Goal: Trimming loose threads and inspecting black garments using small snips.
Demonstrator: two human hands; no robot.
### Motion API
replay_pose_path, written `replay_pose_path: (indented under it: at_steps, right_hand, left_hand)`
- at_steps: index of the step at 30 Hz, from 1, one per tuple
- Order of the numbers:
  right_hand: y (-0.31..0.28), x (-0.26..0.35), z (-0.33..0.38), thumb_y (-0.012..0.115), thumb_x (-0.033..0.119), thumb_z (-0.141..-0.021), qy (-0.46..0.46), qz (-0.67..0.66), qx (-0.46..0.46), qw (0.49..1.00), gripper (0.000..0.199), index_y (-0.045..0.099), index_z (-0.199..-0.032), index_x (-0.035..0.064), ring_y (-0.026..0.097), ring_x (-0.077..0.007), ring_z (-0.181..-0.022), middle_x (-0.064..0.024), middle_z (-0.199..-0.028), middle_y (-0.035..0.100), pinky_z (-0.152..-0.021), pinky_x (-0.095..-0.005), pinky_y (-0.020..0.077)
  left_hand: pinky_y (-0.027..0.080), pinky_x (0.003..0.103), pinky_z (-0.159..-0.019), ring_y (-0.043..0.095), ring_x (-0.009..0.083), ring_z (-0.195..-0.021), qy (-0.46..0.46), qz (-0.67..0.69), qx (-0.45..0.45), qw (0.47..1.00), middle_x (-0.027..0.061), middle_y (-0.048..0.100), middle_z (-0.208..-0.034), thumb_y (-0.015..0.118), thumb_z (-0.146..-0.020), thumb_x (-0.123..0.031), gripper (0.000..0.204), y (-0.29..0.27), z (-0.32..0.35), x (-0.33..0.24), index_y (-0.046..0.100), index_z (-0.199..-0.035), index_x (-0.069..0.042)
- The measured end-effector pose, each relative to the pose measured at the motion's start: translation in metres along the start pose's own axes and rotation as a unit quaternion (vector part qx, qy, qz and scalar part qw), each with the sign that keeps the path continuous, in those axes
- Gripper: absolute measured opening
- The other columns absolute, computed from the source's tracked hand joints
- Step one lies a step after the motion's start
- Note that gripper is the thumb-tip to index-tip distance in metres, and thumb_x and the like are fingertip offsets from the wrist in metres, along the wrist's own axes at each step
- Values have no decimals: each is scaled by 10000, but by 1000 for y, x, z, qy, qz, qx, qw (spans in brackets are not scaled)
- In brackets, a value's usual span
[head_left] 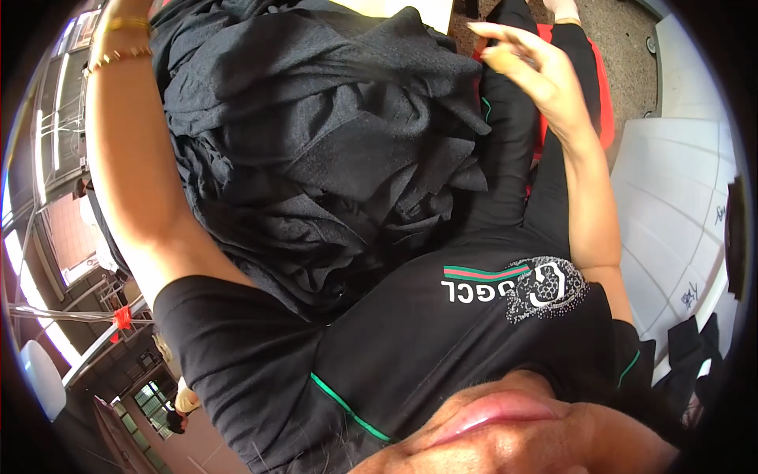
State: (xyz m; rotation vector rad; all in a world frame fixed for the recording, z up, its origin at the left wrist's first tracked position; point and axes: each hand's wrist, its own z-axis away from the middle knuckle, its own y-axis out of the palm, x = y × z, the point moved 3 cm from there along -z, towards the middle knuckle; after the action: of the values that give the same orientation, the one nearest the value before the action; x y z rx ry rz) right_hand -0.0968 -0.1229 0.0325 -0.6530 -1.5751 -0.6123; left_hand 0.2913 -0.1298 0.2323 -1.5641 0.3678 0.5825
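Observation:
A big heap of dark grey-black fabric [316,118] lies in loose folds from the upper middle down onto my lap and against my black shirt. My left forearm [134,150] runs up along the heap's left side, with a beaded bracelet and a yellow band at the wrist. That hand is cut off by the top edge. Just off the heap's upper right side is my right hand [537,75], raised over my black-trousered legs. Its fingers are stretched and apart, with nothing seen between them. Something yellowish wraps one fingertip [499,60].
A pale yellow board or tabletop edge [418,11] shows behind the fabric. Red seat material [605,99] lies beside my legs. White panels [671,182] stand on the right, near a caster wheel [651,45]. Another person [186,399] is in the left background, among metal frames.

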Motion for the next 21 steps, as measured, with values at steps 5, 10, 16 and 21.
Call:
replay_pose_path:
  at_steps: [5, 10, 16, 21]
  right_hand:
    - [46, 25, -24, 770, 119, -841, 13, 42, 84, 996, 149, 683, -820, 0, 393, -29, -590, 57, -673, 521, -536, -217, 318]
    - [14, 6, -29, 764, 42, -837, -222, -66, -2, 973, 82, 688, -848, 11, 417, -17, -614, 71, -699, 542, -549, -199, 336]
    - [23, 97, 34, 755, 21, -779, -394, 141, 94, 903, 166, 671, -921, 18, 516, -116, -592, -20, -707, 609, -508, -265, 411]
    - [63, 59, 66, 697, -26, -667, -393, 108, 213, 888, 191, 609, -824, 37, 567, -210, -547, -39, -718, 519, -466, -323, 448]
  left_hand:
    - [490, 347, -911, 626, 214, -1048, -102, -276, 315, 902, 161, 681, -1161, 752, -834, -489, 672, 67, 101, -99, 636, -1243, 31]
    - [458, 253, -785, 585, 98, -885, -28, -84, 83, 993, 35, 670, -941, 681, -834, -24, 181, 48, 130, -97, 675, -1011, 15]
    - [510, 293, -757, 643, 191, -835, 91, -61, 63, 992, 102, 668, -874, 688, -742, 13, 115, 14, 216, -110, 655, -851, 31]
    - [526, 318, -690, 683, 245, -766, 16, -105, 231, 967, 99, 684, -792, 763, -634, 32, 175, 47, 259, -105, 688, -790, 8]
